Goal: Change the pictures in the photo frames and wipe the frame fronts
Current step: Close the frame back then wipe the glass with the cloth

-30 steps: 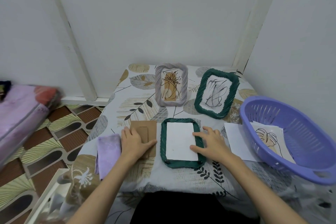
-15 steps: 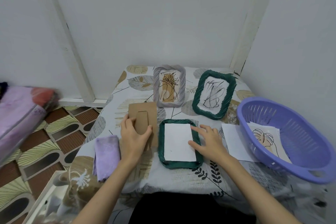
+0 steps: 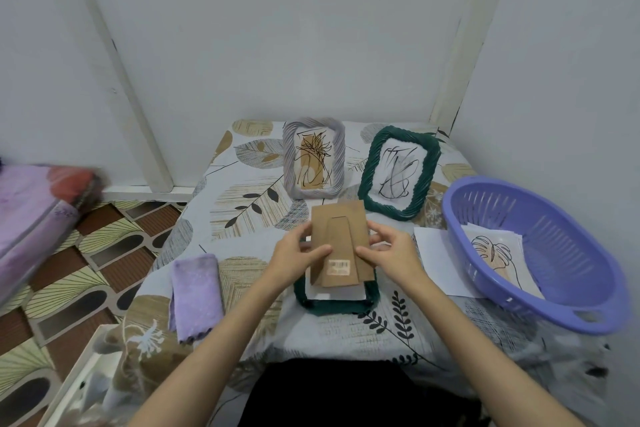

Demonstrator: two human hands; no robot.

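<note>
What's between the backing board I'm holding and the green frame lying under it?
Nothing visible blocks it. Both hands hold the backing board above the face-down green frame, whose opening holds only the white sheet. The cloth lies off to the left, clear of it.

three photo frames (image 3: 313,158) (image 3: 398,172) (image 3: 334,302), one cardboard backing (image 3: 339,236), one purple cloth (image 3: 195,295), one basket (image 3: 540,308), two hands (image 3: 298,258) (image 3: 391,253).

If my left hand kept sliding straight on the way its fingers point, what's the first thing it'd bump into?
Probably the right hand: the left hand points rightward across the brown backing board that both hold, though depth is unclear.
</note>
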